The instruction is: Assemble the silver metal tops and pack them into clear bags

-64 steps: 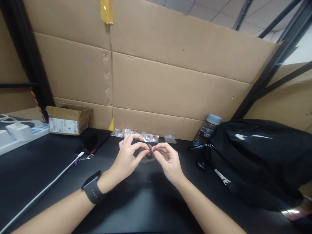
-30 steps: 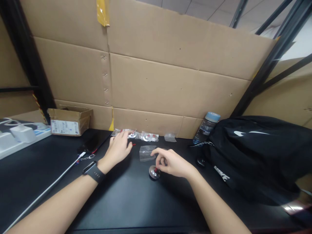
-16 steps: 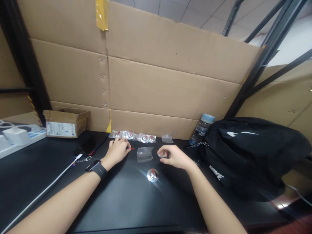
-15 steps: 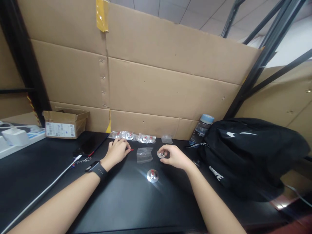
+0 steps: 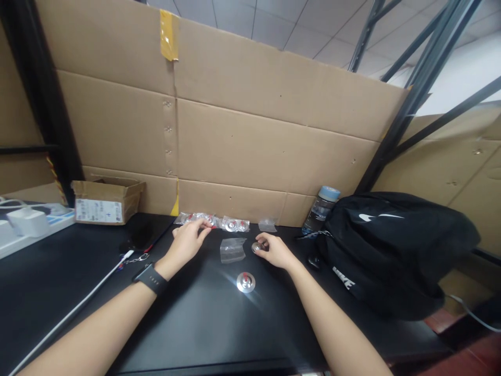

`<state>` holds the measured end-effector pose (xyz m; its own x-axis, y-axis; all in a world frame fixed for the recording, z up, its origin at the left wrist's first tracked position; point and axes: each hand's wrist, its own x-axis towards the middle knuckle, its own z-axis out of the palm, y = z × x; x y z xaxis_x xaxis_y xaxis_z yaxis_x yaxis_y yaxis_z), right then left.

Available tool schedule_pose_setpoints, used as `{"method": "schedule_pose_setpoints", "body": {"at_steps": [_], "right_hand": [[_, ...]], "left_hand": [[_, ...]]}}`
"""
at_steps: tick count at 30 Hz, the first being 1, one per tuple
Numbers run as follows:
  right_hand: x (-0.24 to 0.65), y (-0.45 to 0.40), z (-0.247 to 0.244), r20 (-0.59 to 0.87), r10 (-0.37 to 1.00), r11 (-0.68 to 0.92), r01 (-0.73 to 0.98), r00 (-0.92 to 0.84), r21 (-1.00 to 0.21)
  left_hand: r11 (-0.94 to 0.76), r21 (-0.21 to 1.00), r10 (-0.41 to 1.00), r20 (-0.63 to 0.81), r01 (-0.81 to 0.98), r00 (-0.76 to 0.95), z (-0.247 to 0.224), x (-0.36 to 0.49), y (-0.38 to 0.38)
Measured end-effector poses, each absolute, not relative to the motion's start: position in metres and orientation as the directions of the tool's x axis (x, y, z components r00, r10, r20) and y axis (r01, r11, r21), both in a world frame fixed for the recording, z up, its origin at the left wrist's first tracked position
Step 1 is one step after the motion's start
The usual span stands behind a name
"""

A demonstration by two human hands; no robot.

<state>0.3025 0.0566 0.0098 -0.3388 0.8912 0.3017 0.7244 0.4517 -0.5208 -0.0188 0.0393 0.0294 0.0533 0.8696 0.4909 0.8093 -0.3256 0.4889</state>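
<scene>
My left hand [image 5: 186, 241], a watch on its wrist, pinches a small red piece [image 5: 213, 227] between thumb and fingertips. It hovers just in front of the row of clear packets along the cardboard. My right hand [image 5: 276, 251] grips a shiny round metal disc [image 5: 256, 248] by its edge, low over the black table; the fingers partly cover it. Between the hands lies a crumpled clear plastic bag [image 5: 232, 250]. Nearer to me, a second metal disc [image 5: 246, 282] with a red part on top rests flat on the table.
Clear packets [image 5: 234, 224] with similar discs lie by the cardboard wall [image 5: 266, 141], beside another plastic bag [image 5: 267, 225]. A bottle [image 5: 319, 211] and a black backpack [image 5: 395, 250] stand right. Left are a cardboard box [image 5: 107, 202], a white cable [image 5: 78, 308] and a power strip [image 5: 58, 222].
My left hand has lifted away from the table toward the packets, the red piece now at its fingertips. My right hand stays about in place and tilts the disc slightly.
</scene>
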Motion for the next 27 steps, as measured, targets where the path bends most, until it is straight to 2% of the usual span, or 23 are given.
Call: {"method": "schedule_pose_setpoints", "body": {"at_steps": [7, 10, 13, 17, 21, 27], "right_hand": [[0.296, 0.053, 0.019, 0.399, 0.888, 0.451, 0.615, -0.231, -0.647], [0.282, 0.043, 0.028, 0.45, 0.873, 0.482, 0.463, -0.187, -0.744], [0.263, 0.026, 0.038, 0.467, 0.866, 0.498, 0.229, -0.18, -0.836], [0.238, 0.001, 0.046, 0.512, 0.837, 0.534, 0.091, -0.193, -0.84], [0.221, -0.017, 0.046, 0.565, 0.808, 0.578, 0.035, -0.166, -0.816], [0.215, -0.022, 0.044, 0.572, 0.804, 0.582, 0.013, -0.162, -0.813]], "left_hand": [[-0.461, 0.481, 0.82, 0.552, 0.746, 0.151, 0.035, -0.008, 0.026], [-0.503, 0.484, 0.802, 0.57, 0.716, 0.178, 0.04, -0.001, 0.018], [-0.533, 0.494, 0.786, 0.59, 0.687, 0.185, 0.047, 0.005, 0.009], [-0.583, 0.468, 0.747, 0.629, 0.664, 0.213, 0.056, 0.013, -0.002], [-0.594, 0.442, 0.743, 0.622, 0.672, 0.247, 0.057, 0.021, -0.012], [-0.653, 0.411, 0.696, 0.658, 0.636, 0.289, 0.05, 0.03, -0.018]]}}
